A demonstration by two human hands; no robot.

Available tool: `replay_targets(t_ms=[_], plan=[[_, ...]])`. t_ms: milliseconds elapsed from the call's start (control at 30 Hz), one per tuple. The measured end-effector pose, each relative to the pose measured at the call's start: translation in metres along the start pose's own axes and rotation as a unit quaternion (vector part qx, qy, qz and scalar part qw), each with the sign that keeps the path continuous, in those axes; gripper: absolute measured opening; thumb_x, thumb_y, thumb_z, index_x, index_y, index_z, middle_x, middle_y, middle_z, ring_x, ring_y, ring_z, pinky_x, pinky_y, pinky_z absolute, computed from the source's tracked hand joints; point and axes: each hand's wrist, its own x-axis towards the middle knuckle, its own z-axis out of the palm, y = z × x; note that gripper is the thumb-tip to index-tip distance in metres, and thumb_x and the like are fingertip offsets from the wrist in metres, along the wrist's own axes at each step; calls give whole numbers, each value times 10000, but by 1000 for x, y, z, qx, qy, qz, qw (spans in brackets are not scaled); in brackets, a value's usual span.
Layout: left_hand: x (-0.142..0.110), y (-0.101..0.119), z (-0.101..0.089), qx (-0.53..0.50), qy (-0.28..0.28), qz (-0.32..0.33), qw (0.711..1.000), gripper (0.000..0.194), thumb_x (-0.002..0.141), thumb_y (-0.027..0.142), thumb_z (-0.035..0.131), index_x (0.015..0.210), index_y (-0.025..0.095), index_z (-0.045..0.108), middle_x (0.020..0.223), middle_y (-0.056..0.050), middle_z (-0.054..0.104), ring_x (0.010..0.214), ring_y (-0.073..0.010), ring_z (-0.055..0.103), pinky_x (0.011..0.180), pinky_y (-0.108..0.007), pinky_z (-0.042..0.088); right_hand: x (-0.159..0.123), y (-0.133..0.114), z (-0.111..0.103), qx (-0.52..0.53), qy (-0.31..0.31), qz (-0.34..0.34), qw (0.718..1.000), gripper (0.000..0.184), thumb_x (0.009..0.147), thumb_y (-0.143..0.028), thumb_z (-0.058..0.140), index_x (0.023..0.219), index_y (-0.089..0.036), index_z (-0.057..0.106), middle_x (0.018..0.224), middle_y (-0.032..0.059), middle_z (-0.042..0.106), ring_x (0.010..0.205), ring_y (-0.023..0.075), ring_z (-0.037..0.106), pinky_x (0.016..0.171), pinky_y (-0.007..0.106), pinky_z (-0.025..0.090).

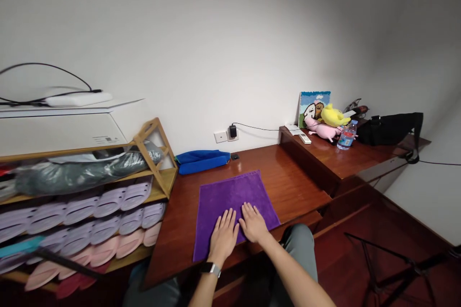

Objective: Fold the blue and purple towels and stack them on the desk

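Note:
A purple cloth [230, 196] lies spread out on the brown wooden desk [288, 168], its near edge reaching the desk's front. Flat on its nearer part rests my left hand [224, 235], fingers stretched forward, a watch on that wrist. Beside it, slightly to the right, my right hand [253, 223] also lies palm down on the cloth with its fingers extended. The two hands are close together, and neither one grips anything.
A blue pouch [202, 160] lies at the desk's back left, near a wall socket with a black plug [233, 131]. On the raised right section stand a water bottle [347, 135], plush toys [334, 116], a remote [304, 138] and a black bag [389, 128]. Left is a slipper rack [163, 182].

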Motion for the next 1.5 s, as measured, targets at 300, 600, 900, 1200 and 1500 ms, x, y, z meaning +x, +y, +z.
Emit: replay_targets(t_ms=[300, 600, 900, 1200, 1500], plan=[[-44, -88, 8, 58, 4, -96, 994, 702, 1045, 501, 246, 1615, 130, 422, 1694, -124, 415, 1582, -288, 389, 1303, -533, 302, -18, 79, -28, -51, -41, 119, 991, 643, 1113, -418, 268, 1683, -123, 313, 1729, 126, 283, 1626, 253, 226, 1327, 468, 169], [1, 1, 9, 13, 21, 34, 999, 592, 1071, 371, 254, 1588, 191, 480, 1660, -90, 488, 1560, -247, 430, 1292, -492, 350, 4, -21, 10, 19, 6, -20, 1000, 625, 1133, -437, 227, 1657, -137, 386, 1704, 90, 364, 1611, 217, 278, 1329, 413, 191], [-57, -95, 28, 47, 39, -56, 997, 656, 1058, 484, 266, 1608, 171, 440, 1680, -92, 455, 1572, -272, 408, 1296, -534, 335, -20, 81, -14, -50, -29, 102, 993, 649, 1108, -411, 247, 1674, -104, 330, 1728, 117, 295, 1623, 258, 243, 1326, 489, 182], [7, -28, 3, 3, 36, -4, 999, 650, 1069, 468, 247, 1599, 158, 460, 1677, -110, 468, 1578, -265, 398, 1303, -501, 324, 24, 16, -3, -10, -12, 37, 999, 647, 1119, -427, 206, 1677, -129, 339, 1729, 96, 311, 1624, 231, 239, 1327, 427, 174], [-32, -103, 27, -5, 11, -65, 998, 757, 1037, 599, 289, 1639, 149, 374, 1707, -124, 399, 1598, -288, 354, 1304, -529, 321, 6, 79, -6, -39, -36, 108, 993, 665, 1103, -438, 214, 1689, -138, 304, 1742, 95, 264, 1628, 236, 226, 1331, 462, 149]])
